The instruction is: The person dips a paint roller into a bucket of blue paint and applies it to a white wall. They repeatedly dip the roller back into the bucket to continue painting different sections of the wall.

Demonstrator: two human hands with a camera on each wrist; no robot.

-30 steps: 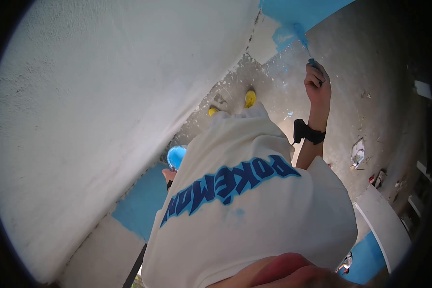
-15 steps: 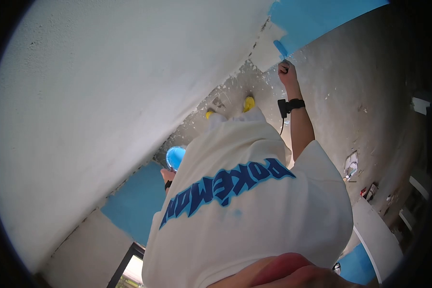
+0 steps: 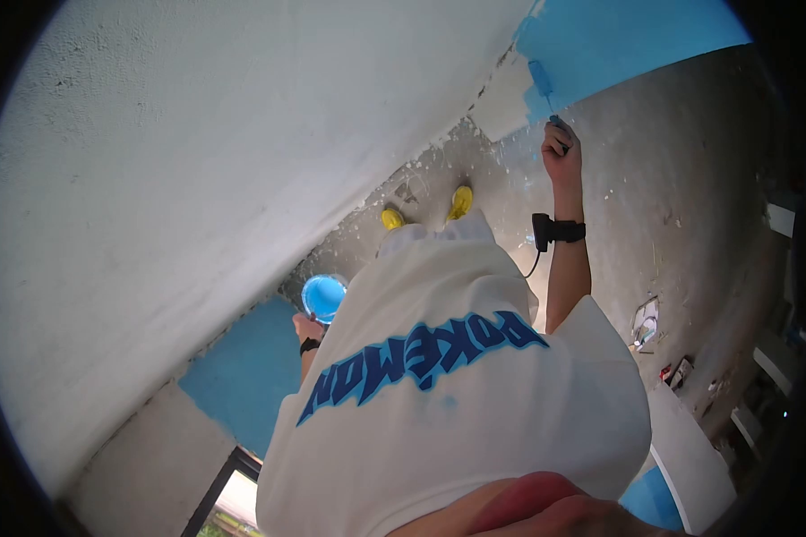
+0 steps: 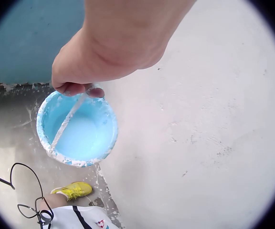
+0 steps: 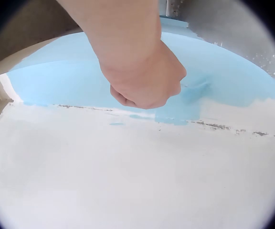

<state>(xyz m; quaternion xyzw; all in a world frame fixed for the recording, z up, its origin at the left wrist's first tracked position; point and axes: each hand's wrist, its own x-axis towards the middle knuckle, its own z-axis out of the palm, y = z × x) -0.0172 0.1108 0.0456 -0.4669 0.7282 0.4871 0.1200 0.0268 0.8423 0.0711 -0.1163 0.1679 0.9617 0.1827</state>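
Observation:
My right hand (image 3: pixel 561 152) grips the handle of a small paint roller, whose blue-coated head (image 3: pixel 540 79) lies over the edge between blue paint (image 3: pixel 636 45) and a bare white strip (image 3: pixel 501 103). In the right wrist view the same hand (image 5: pixel 147 78) is a fist seen from behind, hiding the handle. On the other side, my left hand (image 4: pixel 97 62) holds up a light blue bucket (image 3: pixel 323 298) by its paint-crusted handle (image 4: pixel 68 121). Light blue paint (image 4: pixel 82 136) shows inside, and white and blue crust covers the bucket's rim (image 4: pixel 75 162).
A large white wall (image 3: pixel 197 179) runs along the left. Below the bucket spreads another blue-painted patch (image 3: pixel 242 371), near a dark-framed window (image 3: pixel 219 488). Yellow shoes (image 3: pixel 459 203) stand on the paint-spattered grey floor (image 3: pixel 636 179). A black cable (image 4: pixel 30 174) hangs by the leg.
The roller swept left over the white strip, then came back slightly right. Blue now covers more of that strip's edge. The left hand keeps its hold on the bucket while the head view shifts.

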